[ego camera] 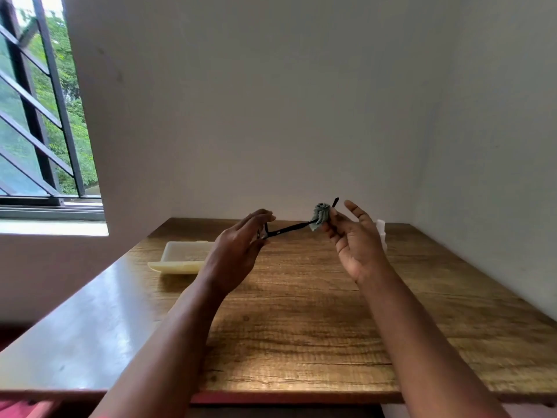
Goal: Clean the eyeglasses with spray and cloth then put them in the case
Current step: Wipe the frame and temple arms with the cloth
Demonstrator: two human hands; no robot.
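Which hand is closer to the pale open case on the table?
The left hand. It hovers just right of the cream plastic glasses case, holding the black eyeglasses. The right hand is farther right, pinching the grey cloth.

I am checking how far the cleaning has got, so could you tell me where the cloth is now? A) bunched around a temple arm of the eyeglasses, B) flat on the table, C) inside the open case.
A: the right hand pinches the cloth around an arm of the eyeglasses.

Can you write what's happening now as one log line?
step: wiping temple | left hand: holds eyeglasses | right hand: pinches cloth on temple | case: open on table
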